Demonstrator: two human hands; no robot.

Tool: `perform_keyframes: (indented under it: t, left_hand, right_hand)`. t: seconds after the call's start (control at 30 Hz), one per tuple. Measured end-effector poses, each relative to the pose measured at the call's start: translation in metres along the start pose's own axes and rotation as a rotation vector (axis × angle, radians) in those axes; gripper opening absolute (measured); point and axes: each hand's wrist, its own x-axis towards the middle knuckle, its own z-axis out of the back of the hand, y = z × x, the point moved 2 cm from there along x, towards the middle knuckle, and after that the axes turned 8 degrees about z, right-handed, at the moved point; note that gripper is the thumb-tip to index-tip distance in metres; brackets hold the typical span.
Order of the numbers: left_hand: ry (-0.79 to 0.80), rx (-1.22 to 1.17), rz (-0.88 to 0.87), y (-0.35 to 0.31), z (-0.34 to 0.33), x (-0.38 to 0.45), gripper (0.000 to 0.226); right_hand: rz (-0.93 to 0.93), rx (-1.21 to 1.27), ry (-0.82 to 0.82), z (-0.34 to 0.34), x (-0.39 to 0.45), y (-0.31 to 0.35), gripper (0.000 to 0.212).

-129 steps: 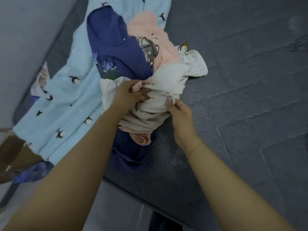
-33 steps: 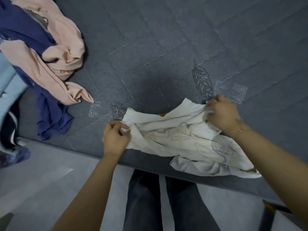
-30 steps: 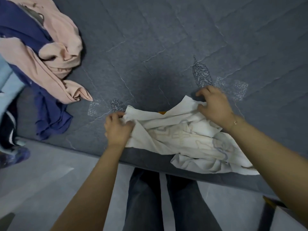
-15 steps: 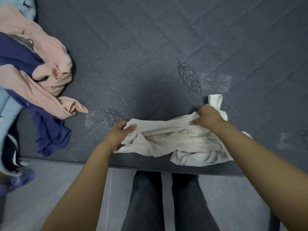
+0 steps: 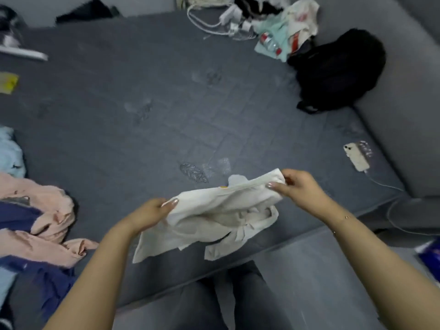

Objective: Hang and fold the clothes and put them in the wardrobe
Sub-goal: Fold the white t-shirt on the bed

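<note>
Head view, garment: a crumpled cream-white cotton garment (image 5: 214, 217) is held raised over the near edge of the dark grey quilted mattress (image 5: 166, 96).
Left hand (image 5: 148, 214): one edge is pinched between thumb and curled fingers.
Right hand (image 5: 298, 188): the opposite edge is pinched likewise.
Purpose (judged): the cloth is stretched between both grips to be opened for folding.
Surroundings: a pink and navy clothes pile (image 5: 35, 229) lies at the left edge; a black backpack (image 5: 338, 67) at the far right corner; a white phone (image 5: 356, 156) near the right edge.
Obstruction: none is seen on the mattress middle.
</note>
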Motion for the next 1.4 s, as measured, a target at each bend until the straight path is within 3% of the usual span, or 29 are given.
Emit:
perform_keyframes:
  t: [0.17, 0.3, 0.37, 0.5, 0.73, 0.83, 0.9, 1.03, 1.1, 1.2, 1.27, 1.37, 1.4]
  left_hand:
    - [0.055, 0.182, -0.156, -0.089, 0.042, -0.048, 0.033]
    - [0.057, 0.186, -0.410, -0.173, 0.070, -0.089, 0.027]
    - [0.007, 0.124, -0.568, -0.216, 0.076, -0.112, 0.020]
    - [0.022, -0.107, -0.791, -0.296, 0.080, -0.158, 0.038]
    - [-0.140, -0.295, -1.098, -0.403, 0.098, -0.231, 0.023]
    - [-0.366, -0.170, -1.193, -0.435, 0.104, -0.252, 0.012]
    - [-0.558, 0.060, -1.164, -0.449, 0.105, -0.261, 0.014]
    - [-0.693, 0.507, -0.986, -0.461, 0.103, -0.262, 0.054]
    - [-0.723, 0.599, -0.962, -0.464, 0.103, -0.258, 0.058]
    - [-0.683, 0.640, -0.900, -0.467, 0.104, -0.252, 0.053]
    - [-0.535, 0.607, -0.861, -0.469, 0.103, -0.249, 0.046]
    - [-0.126, 0.491, -0.770, -0.466, 0.094, -0.249, 0.029]
    - [-0.022, 0.400, -0.756, -0.466, 0.088, -0.250, 0.030]
  right_hand:
    - [0.122, 0.026, -0.251, 0.103, -0.034, 0.068, 0.028]
    - [0.188, -0.008, -0.398, 0.178, -0.070, 0.107, 0.032]
    - [0.222, -0.048, -0.469, 0.210, -0.087, 0.126, 0.034]
    - [0.276, -0.130, -0.577, 0.263, -0.115, 0.156, 0.022]
    - [0.256, -0.242, -0.657, 0.342, -0.160, 0.167, 0.034]
    - [0.218, -0.352, -0.658, 0.362, -0.172, 0.164, 0.047]
    - [0.177, -0.400, -0.649, 0.370, -0.177, 0.157, 0.050]
    - [0.164, -0.389, -0.689, 0.378, -0.182, 0.134, 0.068]
    - [0.180, -0.307, -0.706, 0.381, -0.183, 0.129, 0.067]
    - [0.263, 0.099, -0.566, 0.384, -0.182, 0.126, 0.070]
    - [0.331, 0.317, -0.492, 0.389, -0.181, 0.126, 0.058]
    - [0.419, 0.232, -0.531, 0.397, -0.179, 0.129, 0.005]
    - [0.445, 0.166, -0.602, 0.404, -0.177, 0.125, 0.019]
